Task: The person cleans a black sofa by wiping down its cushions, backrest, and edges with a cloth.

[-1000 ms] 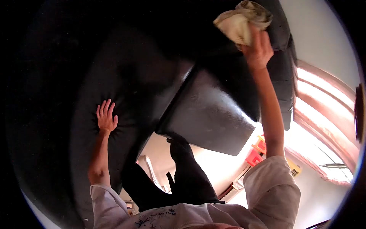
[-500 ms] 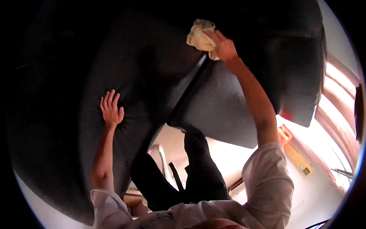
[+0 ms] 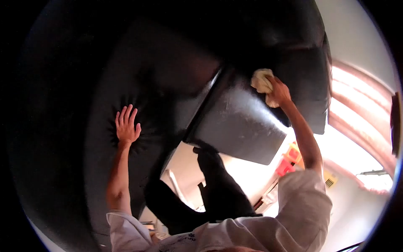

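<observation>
So our right hand [image 3: 280, 92] has just swung the bunched-up, cream-coloured cloth [image 3: 262, 82] back over to the right and a bit nearer. Half a second ago it sat up by the far end of the dark, straight gap [image 3: 206, 96] between the cushions; now it's over the far right edge of the shiny black leather-look cushion [image 3: 239, 130]. Which means the cloth is on a different section now. Our fingers are closed around the bunch, though we can't tell if all of it touches the surface. Meanwhile our left hand [image 3: 127, 128] hasn't really budged: nothing in it, fingers a little spread, palm pressed into the big, soft black leather-look cushion [image 3: 168, 88] on the left, creases fanning out around it. We'd guess it's bracing us.
</observation>
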Tool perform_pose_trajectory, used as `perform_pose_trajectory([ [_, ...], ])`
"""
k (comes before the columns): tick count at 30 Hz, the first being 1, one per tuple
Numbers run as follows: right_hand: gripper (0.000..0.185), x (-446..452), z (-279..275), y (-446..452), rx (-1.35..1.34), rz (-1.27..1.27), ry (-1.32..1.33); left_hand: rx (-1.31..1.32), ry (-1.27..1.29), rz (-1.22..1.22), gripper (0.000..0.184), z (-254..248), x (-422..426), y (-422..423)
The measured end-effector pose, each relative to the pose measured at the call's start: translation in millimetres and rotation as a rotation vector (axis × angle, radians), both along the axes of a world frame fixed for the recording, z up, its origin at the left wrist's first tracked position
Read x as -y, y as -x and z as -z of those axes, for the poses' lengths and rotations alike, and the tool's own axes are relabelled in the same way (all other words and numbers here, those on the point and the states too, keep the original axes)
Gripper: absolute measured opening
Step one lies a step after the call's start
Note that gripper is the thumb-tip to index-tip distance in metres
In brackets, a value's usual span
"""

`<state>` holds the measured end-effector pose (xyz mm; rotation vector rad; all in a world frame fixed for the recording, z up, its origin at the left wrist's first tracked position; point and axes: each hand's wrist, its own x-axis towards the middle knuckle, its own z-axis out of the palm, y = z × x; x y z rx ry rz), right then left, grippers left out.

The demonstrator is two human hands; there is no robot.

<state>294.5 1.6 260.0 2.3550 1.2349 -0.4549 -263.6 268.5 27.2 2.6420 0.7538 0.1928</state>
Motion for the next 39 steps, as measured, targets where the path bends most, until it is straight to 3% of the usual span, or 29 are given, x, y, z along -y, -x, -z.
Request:
perform_pose_trajectory([
  [2,0.070,-22.5,-72.5,10.2,0.152,-0.130,-0.112,0.016,0.023,0.029,0.057,-1.4,1.2,1.4],
  [5,0.076,-96.0,-158.5,-9.9,0.320,-0.344,-0.768,0.023,-0.023,0.038,0.055,-8.2,-1.3,-4.3],
  [8,0.075,-145.1,-134.7,-46.4,0.440,-0.291,-0.863,0.010,-0.026,0.044,0.054,-11.1,-0.2,-4.2],
  [10,0.075,-161.6,-97.5,-40.8,0.469,-0.465,-0.834,0.002,-0.023,0.040,0.054,-8.3,-1.7,-6.3],
  [11,0.078,-159.9,-83.7,-34.3,0.511,-0.343,-0.763,0.018,-0.025,0.041,0.054,-7.4,-1.3,-5.4],
  [14,0.069,-161.0,-67.8,-39.3,0.550,-0.415,-0.934,-0.003,-0.031,0.042,0.054,-7.2,1.7,-0.1],
  [17,0.064,-147.1,-59.2,-44.2,0.504,-0.532,-0.921,-0.013,-0.012,0.039,0.053,-11.9,-0.4,-2.5],
  [19,0.063,-122.1,-39.3,-50.7,0.333,-0.585,-0.875,0.020,-0.010,0.055,0.053,-15.2,-3.7,-7.8],
  [20,0.064,-107.6,-22.5,-44.1,0.261,-0.498,-0.813,0.032,-0.002,0.043,0.053,-16.3,-2.8,-7.7],
  [22,0.057,-86.3,12.5,-18.5,0.214,-0.151,-0.341,0.082,-0.013,0.068,0.054,-13.1,-2.0,-9.3],
  [24,0.054,-65.2,53.4,-0.8,0.085,-0.185,-0.448,0.028,-0.011,0.078,0.053,-23.6,-3.6,-11.9],
  [26,0.059,-60.5,66.9,25.5,-0.109,-0.074,-0.773,0.005,-0.066,0.093,0.053,-16.4,-3.3,-7.5],
  [29,0.073,-58.7,-3.1,57.5,-0.008,0.208,-0.883,-0.057,-0.064,0.078,0.053,-14.7,-3.2,-6.4],
  [30,0.079,-54.7,-24.8,51.0,0.080,0.177,-1.053,-0.058,-0.074,0.076,0.053,-15.3,-2.6,-7.2],
  [33,0.079,-53.0,-114.3,15.9,0.382,0.140,-1.227,-0.056,-0.084,0.077,0.053,-16.2,-2.6,-7.5],
  [34,0.079,-62.4,-141.0,1.1,0.366,0.227,-1.328,-0.050,-0.074,0.071,0.053,-16.9,-2.5,-7.3],
  [35,0.076,-78.3,-169.6,-10.4,0.256,0.473,-1.409,-0.031,-0.063,0.067,0.053,-19.0,-2.7,-8.3],
  [36,0.071,-95.7,-193.2,-24.1,0.028,0.610,-1.540,-0.030,-0.073,0.052,0.053,-20.7,-2.0,-7.3],
  [37,0.065,-106.4,-207.2,-46.1,-0.142,0.620,-1.528,-0.064,-0.058,0.062,0.053,-22.8,-2.2,-7.3],
  [39,0.062,-132.7,-212.5,-94.6,-0.114,0.756,-1.035,-0.124,-0.047,0.071,0.054,-24.3,-3.2,-9.3],
])
